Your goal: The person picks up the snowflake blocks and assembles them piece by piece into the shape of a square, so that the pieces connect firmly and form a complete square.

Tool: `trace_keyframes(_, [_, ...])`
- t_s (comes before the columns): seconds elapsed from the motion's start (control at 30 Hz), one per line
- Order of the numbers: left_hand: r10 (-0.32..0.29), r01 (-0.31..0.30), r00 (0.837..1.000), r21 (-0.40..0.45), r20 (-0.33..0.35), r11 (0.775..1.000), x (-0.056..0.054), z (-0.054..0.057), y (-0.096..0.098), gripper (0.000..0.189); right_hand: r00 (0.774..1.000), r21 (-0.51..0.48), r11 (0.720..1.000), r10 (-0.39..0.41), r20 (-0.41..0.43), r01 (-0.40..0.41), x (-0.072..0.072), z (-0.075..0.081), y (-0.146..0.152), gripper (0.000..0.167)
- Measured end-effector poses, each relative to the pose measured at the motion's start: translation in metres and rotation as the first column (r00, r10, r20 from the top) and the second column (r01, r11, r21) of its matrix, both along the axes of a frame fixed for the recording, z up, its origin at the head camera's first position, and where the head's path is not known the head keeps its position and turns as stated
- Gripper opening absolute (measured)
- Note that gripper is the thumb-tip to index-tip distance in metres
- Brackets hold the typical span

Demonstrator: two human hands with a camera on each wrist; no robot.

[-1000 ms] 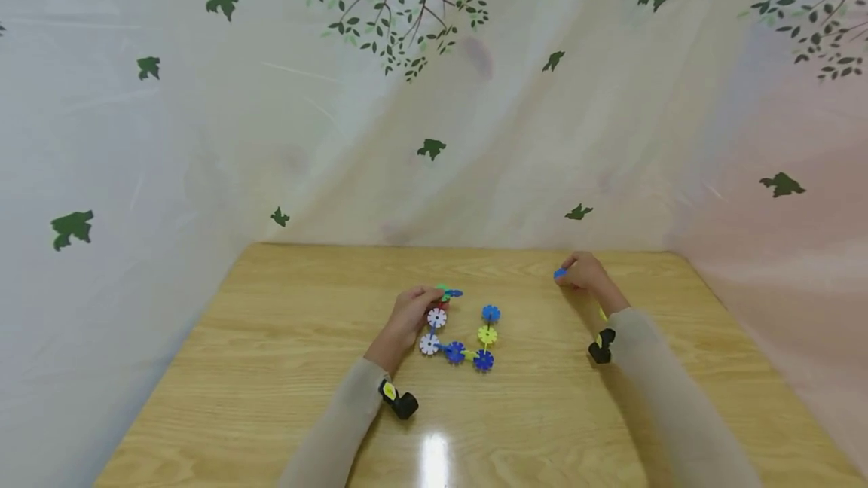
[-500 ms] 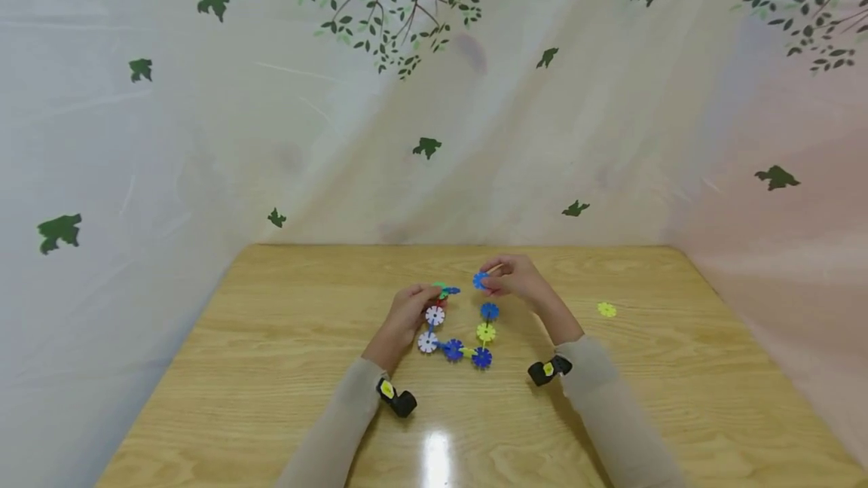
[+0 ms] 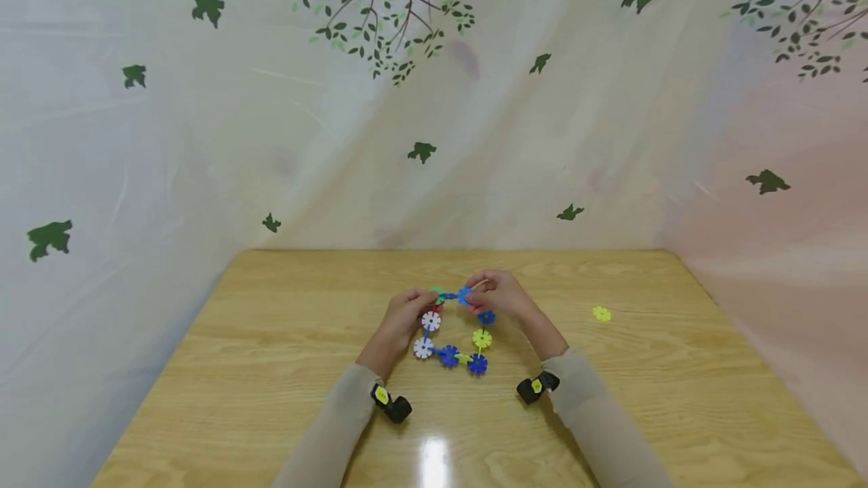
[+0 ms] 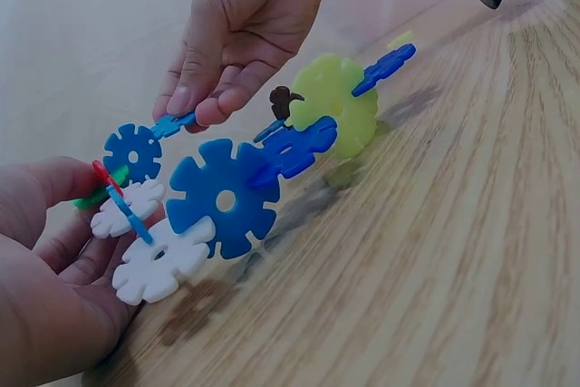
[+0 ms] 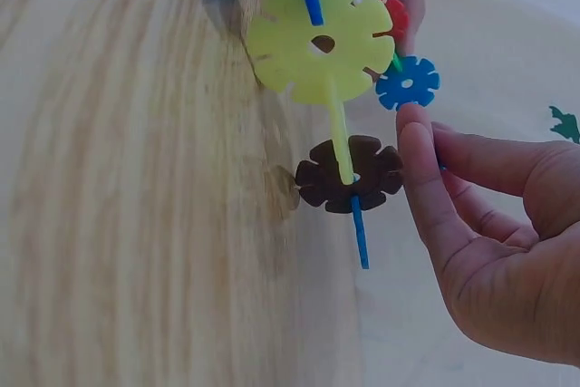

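A chain of slotted plastic flower discs makes a nearly closed loop on the table, with white discs (image 3: 430, 321), dark blue discs (image 3: 478, 364) and a yellow disc (image 3: 482, 338). At its far left corner my left hand (image 3: 400, 322) pinches the green disc (image 3: 437, 294), beside a red one (image 4: 100, 169). My right hand (image 3: 505, 298) pinches a blue disc (image 4: 172, 124) between thumb and fingers, its edge right at the chain's blue end disc (image 4: 118, 147). Below the right hand, a brown disc (image 5: 317, 174) and another blue disc (image 3: 487, 318) form the loop's other end.
A loose yellow disc (image 3: 601, 313) lies on the wooden table (image 3: 678, 398) to the right. Behind the table's far edge hangs a pale cloth (image 3: 339, 172) printed with leaves and birds. Each wrist wears a small black camera (image 3: 538, 388).
My right hand has come left from the table's right side with the blue disc, bringing it to the chain's far end. The left hand keeps its hold on the green disc.
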State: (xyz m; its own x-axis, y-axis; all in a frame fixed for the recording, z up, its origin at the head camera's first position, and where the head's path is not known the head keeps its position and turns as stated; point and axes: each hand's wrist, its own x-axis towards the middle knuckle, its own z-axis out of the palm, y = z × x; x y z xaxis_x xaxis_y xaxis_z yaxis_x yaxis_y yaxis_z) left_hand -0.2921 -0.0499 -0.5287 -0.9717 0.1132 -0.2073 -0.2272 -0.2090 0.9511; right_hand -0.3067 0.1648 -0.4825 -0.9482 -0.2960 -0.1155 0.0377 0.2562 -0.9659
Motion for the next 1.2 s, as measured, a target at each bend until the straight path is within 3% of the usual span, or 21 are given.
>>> trace_keyframes(0.17, [-0.001,0.001,1.000,0.008,0.007,1.000,0.000,0.000,0.000,0.018,0.999,-0.007,0.999,-0.032,0.023,0.032,0.003,0.003,-0.002,0.023])
trace_keyframes(0.43, [0.000,-0.001,1.000,0.010,0.017,1.000,-0.001,-0.001,0.000,0.016,1.000,-0.026,1.000,-0.016,0.013,0.016,0.002,0.000,-0.004,0.024])
trace_keyframes(0.93, [0.032,-0.032,0.999,0.027,0.014,0.999,0.000,0.004,0.002,0.017,0.996,-0.080,0.993,-0.090,-0.007,0.089,0.006,0.001,-0.014,0.018])
trace_keyframes(1.2, [0.050,-0.050,0.999,0.019,0.022,0.999,0.002,0.002,0.003,0.011,0.992,-0.107,0.987,-0.119,0.031,0.122,0.010,0.001,-0.018,0.016])
